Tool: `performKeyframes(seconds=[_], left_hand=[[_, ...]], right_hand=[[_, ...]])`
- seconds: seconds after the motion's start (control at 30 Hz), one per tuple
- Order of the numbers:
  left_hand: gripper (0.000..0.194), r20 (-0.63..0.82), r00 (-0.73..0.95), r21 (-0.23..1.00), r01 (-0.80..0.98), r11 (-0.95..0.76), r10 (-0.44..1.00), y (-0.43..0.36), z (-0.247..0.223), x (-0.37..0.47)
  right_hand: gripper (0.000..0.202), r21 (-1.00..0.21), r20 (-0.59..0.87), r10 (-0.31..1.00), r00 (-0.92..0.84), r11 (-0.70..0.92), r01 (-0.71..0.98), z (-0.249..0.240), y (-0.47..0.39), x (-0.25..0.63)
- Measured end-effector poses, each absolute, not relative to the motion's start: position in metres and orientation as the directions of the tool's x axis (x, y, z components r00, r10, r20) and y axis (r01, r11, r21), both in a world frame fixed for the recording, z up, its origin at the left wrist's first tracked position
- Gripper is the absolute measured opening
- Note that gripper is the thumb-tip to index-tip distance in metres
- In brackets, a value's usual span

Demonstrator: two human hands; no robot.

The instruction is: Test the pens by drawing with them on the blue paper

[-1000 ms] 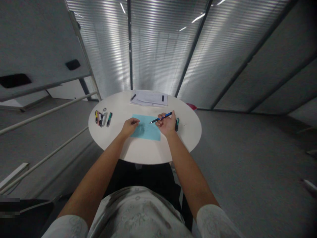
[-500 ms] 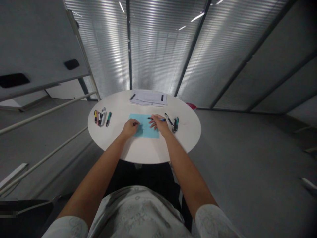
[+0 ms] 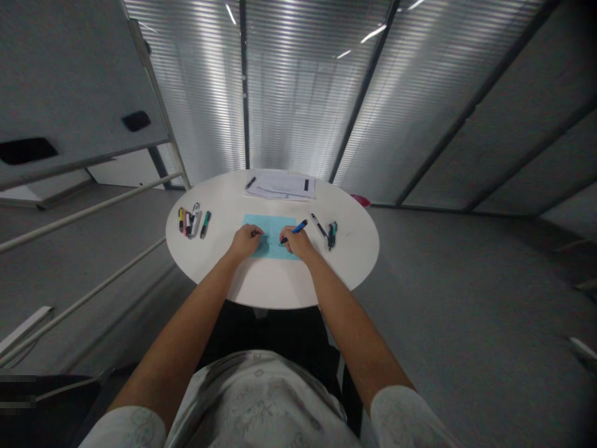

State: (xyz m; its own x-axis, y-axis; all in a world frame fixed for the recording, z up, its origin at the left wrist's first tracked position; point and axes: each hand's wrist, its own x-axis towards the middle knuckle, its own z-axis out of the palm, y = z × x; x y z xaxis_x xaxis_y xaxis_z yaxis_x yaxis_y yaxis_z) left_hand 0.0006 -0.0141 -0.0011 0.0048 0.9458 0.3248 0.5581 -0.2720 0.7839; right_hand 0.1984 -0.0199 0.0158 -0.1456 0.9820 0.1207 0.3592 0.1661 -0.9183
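A sheet of light blue paper (image 3: 276, 251) lies near the middle of the round white table, with small dark marks on it. My right hand (image 3: 298, 242) is closed on a blue pen (image 3: 301, 226), tilted, its dark tip down at the sheet. At the paper's left side rests my left hand (image 3: 243, 243), its fingers pinched around a small dark piece (image 3: 255, 233) that looks like a pen cap. Just right of my right hand lie a black-and-white pen (image 3: 319, 224) and some dark and green pens (image 3: 332, 235).
On the left of the table (image 3: 219, 199) several markers (image 3: 189, 222) lie in a cluster beside a green pen (image 3: 205, 224). A stack of white papers (image 3: 280, 185) sits at the far edge, a dark pen (image 3: 250, 182) on it. A whiteboard frame (image 3: 163, 118) stands at left.
My right hand has turned the blue pen from lying nearly flat across the fingers to a writing grip, tip down at the paper. My left hand has stayed in place.
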Motion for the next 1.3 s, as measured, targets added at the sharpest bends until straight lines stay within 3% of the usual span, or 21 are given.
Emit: performKeyframes(seconds=[0.13, 0.3, 0.4, 0.53, 0.6, 0.7, 0.83, 0.97, 1.07, 1.2, 1.3], left_hand=[[0.025, 0.297, 0.057, 0.675, 0.694, -0.252, 0.953, -0.015, 0.001, 0.001], [0.026, 0.306, 0.059, 0.658, 0.708, -0.256, 0.950, -0.014, -0.001, 0.000], [0.025, 0.308, 0.056, 0.663, 0.704, -0.257, 0.950, -0.013, -0.003, 0.000], [0.026, 0.313, 0.061, 0.666, 0.697, -0.265, 0.948, -0.014, -0.003, 0.000], [0.026, 0.312, 0.066, 0.665, 0.697, -0.268, 0.948, -0.015, -0.002, 0.000], [0.025, 0.319, 0.063, 0.658, 0.703, -0.269, 0.946, -0.015, -0.002, 0.001], [0.025, 0.317, 0.062, 0.655, 0.707, -0.266, 0.946, -0.014, -0.003, 0.001], [0.024, 0.325, 0.067, 0.656, 0.703, -0.275, 0.943, -0.014, -0.003, 0.000], [0.024, 0.323, 0.058, 0.659, 0.703, -0.268, 0.945, -0.014, -0.003, 0.000], [0.025, 0.301, 0.062, 0.671, 0.695, -0.258, 0.952, -0.014, -0.002, 0.001], [0.025, 0.299, 0.068, 0.672, 0.694, -0.261, 0.952, -0.013, -0.004, 0.001]], right_hand=[[0.027, -0.832, 0.144, 0.979, -0.144, 0.198, 0.517, 0.018, -0.020, 0.198], [0.029, -0.742, 0.213, 0.973, -0.084, 0.218, 0.634, 0.021, -0.017, 0.206], [0.025, -0.842, 0.244, 0.967, -0.076, 0.250, 0.479, 0.022, -0.014, 0.211], [0.021, -0.957, 0.281, 0.958, 0.053, 0.275, 0.094, 0.024, -0.009, 0.214], [0.034, -0.974, 0.215, 0.969, 0.121, 0.221, -0.042, 0.025, -0.009, 0.214], [0.053, -0.975, 0.194, 0.974, 0.116, 0.204, -0.084, 0.026, -0.012, 0.210], [0.043, -0.967, 0.254, 0.966, 0.056, 0.255, -0.009, 0.026, -0.014, 0.207], [0.030, -0.977, 0.214, 0.971, 0.110, 0.213, 0.014, 0.025, -0.011, 0.206], [0.033, -0.976, 0.215, 0.965, 0.149, 0.208, 0.062, 0.023, -0.007, 0.208], [0.041, -0.912, 0.300, 0.928, 0.222, 0.211, 0.352, 0.025, 0.005, 0.221], [0.037, -0.758, 0.315, 0.924, 0.216, 0.108, 0.643, 0.035, 0.017, 0.241]])
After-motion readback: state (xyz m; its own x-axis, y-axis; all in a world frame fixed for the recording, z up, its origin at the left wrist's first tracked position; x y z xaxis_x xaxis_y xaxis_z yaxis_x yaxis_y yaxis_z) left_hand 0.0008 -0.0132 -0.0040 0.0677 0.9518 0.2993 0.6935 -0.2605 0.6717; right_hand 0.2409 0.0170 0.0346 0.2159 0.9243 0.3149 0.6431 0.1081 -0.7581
